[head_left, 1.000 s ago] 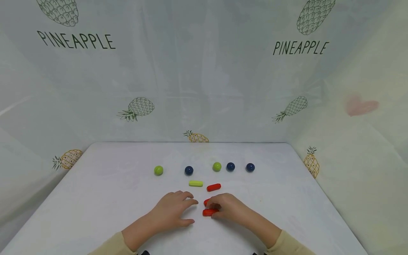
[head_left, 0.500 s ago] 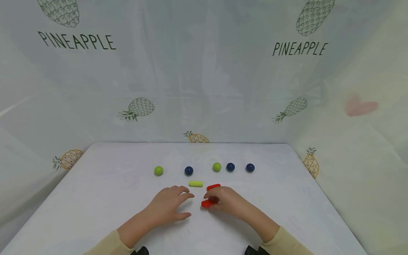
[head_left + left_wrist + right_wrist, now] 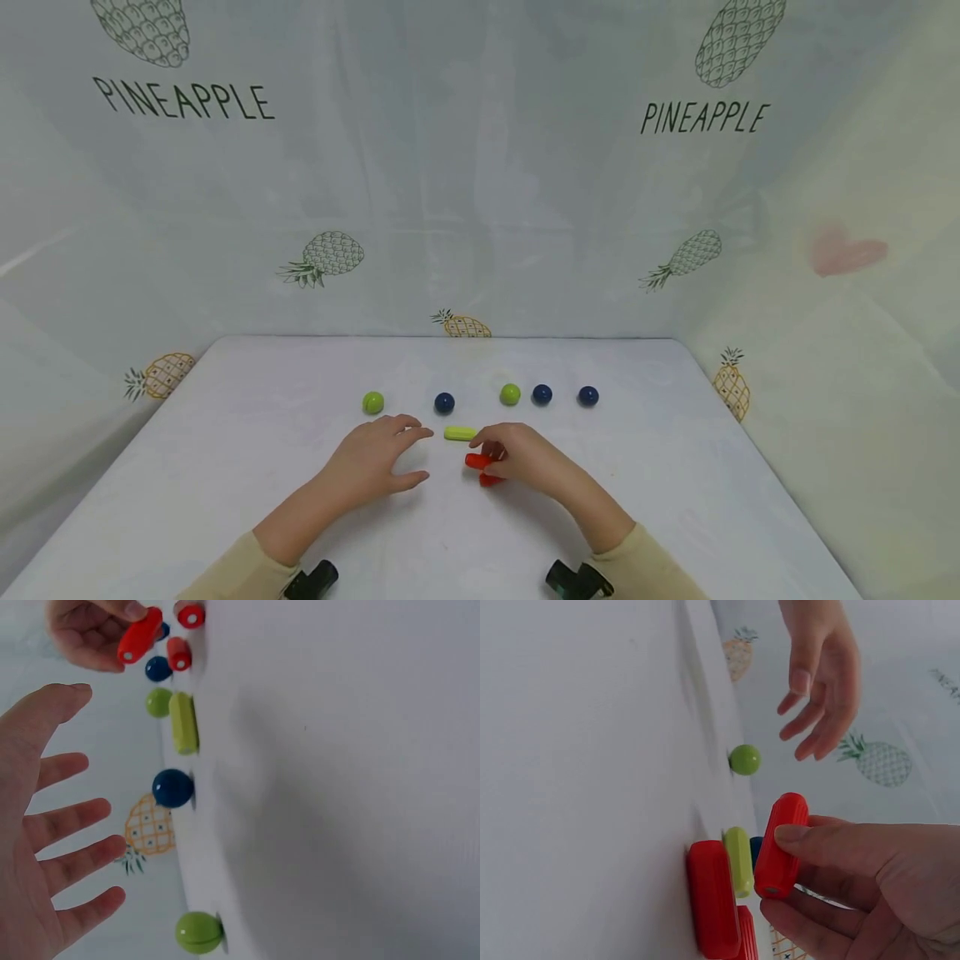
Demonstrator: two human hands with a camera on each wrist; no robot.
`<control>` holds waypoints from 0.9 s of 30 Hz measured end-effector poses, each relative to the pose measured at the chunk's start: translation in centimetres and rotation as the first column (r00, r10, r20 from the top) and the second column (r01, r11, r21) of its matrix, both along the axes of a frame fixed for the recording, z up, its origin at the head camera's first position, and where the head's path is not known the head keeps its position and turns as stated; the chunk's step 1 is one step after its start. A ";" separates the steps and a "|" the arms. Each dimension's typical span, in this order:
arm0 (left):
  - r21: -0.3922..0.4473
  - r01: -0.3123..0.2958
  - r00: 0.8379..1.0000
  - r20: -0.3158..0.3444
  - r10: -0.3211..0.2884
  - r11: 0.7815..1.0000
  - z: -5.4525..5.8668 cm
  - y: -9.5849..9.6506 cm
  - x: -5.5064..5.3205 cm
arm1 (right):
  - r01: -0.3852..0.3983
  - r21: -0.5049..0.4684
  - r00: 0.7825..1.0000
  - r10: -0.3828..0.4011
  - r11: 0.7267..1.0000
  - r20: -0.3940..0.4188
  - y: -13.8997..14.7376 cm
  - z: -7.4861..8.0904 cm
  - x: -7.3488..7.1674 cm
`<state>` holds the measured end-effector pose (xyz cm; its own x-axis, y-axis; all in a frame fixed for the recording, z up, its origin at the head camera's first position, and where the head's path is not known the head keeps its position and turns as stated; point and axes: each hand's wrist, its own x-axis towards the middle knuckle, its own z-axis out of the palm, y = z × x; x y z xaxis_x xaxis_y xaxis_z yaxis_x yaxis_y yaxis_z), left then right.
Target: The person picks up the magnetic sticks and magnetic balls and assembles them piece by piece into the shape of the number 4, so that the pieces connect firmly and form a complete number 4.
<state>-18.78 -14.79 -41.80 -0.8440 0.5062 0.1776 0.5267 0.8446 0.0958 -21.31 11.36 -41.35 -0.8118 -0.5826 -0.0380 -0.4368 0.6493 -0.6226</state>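
My right hand (image 3: 517, 454) pinches a red ridged rod-shaped block (image 3: 781, 847) between thumb and fingers, held above the table. A second red block (image 3: 712, 900) lies on the table below it, and a third red block (image 3: 746, 934) shows partly behind that one. In the head view the right hand hides the third. Beyond the fingers lies a yellow-green block (image 3: 459, 433) of similar shape. My left hand (image 3: 371, 458) hovers over the table to the left, fingers spread and holding nothing; the left wrist view shows its palm and a blue ball (image 3: 172, 787) past the fingers.
Along the back of the white table (image 3: 262, 433) sit a green ball (image 3: 372, 402), the blue ball, another green ball (image 3: 510, 394) and two more dark blue balls, one of them (image 3: 588, 396) farthest right. A pineapple-printed curtain (image 3: 480, 167) hangs behind the table.
My right hand has lifted a red block off the table and carried it forward and slightly left. The left hand has drifted left and farther forward, still spread. The balls have stayed put.
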 end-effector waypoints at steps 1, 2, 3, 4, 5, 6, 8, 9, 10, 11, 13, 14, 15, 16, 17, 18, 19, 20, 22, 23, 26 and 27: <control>0.005 -0.009 1.000 -0.008 0.009 1.000 0.1 -0.2 -0.1 | 0.004 -0.001 1.000 -0.004 1.000 0.006 -0.1 0.0 -0.1; 0.006 -0.018 1.000 -0.017 0.018 1.000 0.2 -0.5 -0.1 | 0.007 -0.003 1.000 -0.007 1.000 0.010 -0.2 0.0 -0.1; 0.011 -0.027 0.999 -0.021 0.027 1.000 0.3 -0.7 -0.2 | 0.013 -0.005 1.000 -0.013 1.000 0.016 -0.3 0.1 -0.1; 0.014 -0.037 0.999 -0.026 0.037 0.999 0.4 -1.0 -0.2 | 0.019 -0.010 0.999 -0.019 1.000 0.026 -0.5 0.0 -0.2; 0.018 -0.047 0.998 -0.030 0.048 0.999 0.4 -1.2 -0.3 | 0.027 -0.016 0.999 -0.026 1.000 0.034 -0.6 0.0 -0.3; 0.026 -0.054 0.998 -0.035 0.055 0.998 0.4 -1.5 -0.4 | 0.032 -0.025 0.999 -0.031 0.999 0.040 -0.7 0.0 -0.3; 0.042 -0.064 0.997 -0.038 0.066 0.997 0.5 -2.0 -0.5 | 0.051 -0.040 0.997 -0.049 0.998 0.055 -1.1 0.0 -0.5; 0.053 -0.069 0.997 -0.036 0.071 0.996 0.4 -2.2 -0.6 | 0.060 -0.050 0.996 -0.057 0.997 0.063 -1.3 0.0 -0.5; 0.062 -0.075 0.996 -0.036 0.077 0.995 0.4 -2.4 -0.7 | 0.068 -0.058 0.996 -0.064 0.996 0.066 -1.4 0.0 -0.6; 0.071 -0.080 0.996 -0.034 0.083 0.994 0.4 -2.6 -0.8 | 0.074 -0.068 0.995 -0.070 0.995 0.068 -1.7 0.1 -0.7; 0.089 -0.094 0.995 -0.027 0.097 0.992 0.4 -3.1 -1.0 | 0.088 -0.086 0.994 -0.081 0.992 0.077 -2.1 0.2 -0.8; 0.095 -0.103 0.994 -0.024 0.106 0.990 0.3 -3.3 -1.1 | 0.093 -0.091 0.993 -0.086 0.991 0.078 -2.4 0.3 -0.9; 0.104 -0.111 0.993 -0.022 0.114 0.988 0.3 -3.5 -1.1 | 0.095 -0.099 0.993 -0.087 0.991 0.077 -2.6 0.4 -1.0; 0.111 -0.117 0.993 -0.020 0.120 0.987 0.3 -3.7 -1.2 | 0.096 -0.107 0.993 -0.088 0.990 0.077 -2.8 0.5 -1.0; 0.117 -0.120 0.992 -0.019 0.123 0.986 0.3 -3.9 -1.2 | 0.099 -0.116 0.993 -0.090 0.988 0.079 -3.1 0.5 -1.1; 0.129 -0.122 0.992 -0.017 0.125 0.984 0.3 -4.0 -1.3 | 0.102 -0.123 0.992 -0.092 0.987 0.083 -3.3 0.6 -1.1; 0.142 -0.125 0.992 -0.012 0.128 0.982 0.3 -4.2 -1.4 | 0.105 -0.131 0.992 -0.094 0.986 0.088 -3.6 0.6 -1.2; 0.153 -0.127 0.991 -0.008 0.130 0.980 0.3 -4.3 -1.4 | 0.106 -0.137 0.991 -0.094 0.985 0.091 -3.8 0.5 -1.2; 0.181 -0.138 0.990 0.011 0.138 0.974 0.3 -4.6 -1.6 | 0.110 -0.156 0.990 -0.093 0.982 0.109 -4.4 0.3 -1.4; 0.198 -0.147 0.989 0.027 0.144 0.969 0.2 -4.7 -1.7 | 0.112 -0.161 0.989 -0.094 0.981 0.115 -4.6 0.2 -1.5; 0.240 -0.191 0.981 0.085 0.175 0.952 0.1 -5.0 -2.0 | 0.106 -0.178 0.989 -0.086 0.978 0.120 -5.5 -0.2 -1.7; 0.253 -0.207 0.977 0.104 0.186 0.945 0.0 -5.2 -2.1 | 0.103 -0.185 0.990 -0.082 0.977 0.118 -5.7 -0.3 -1.8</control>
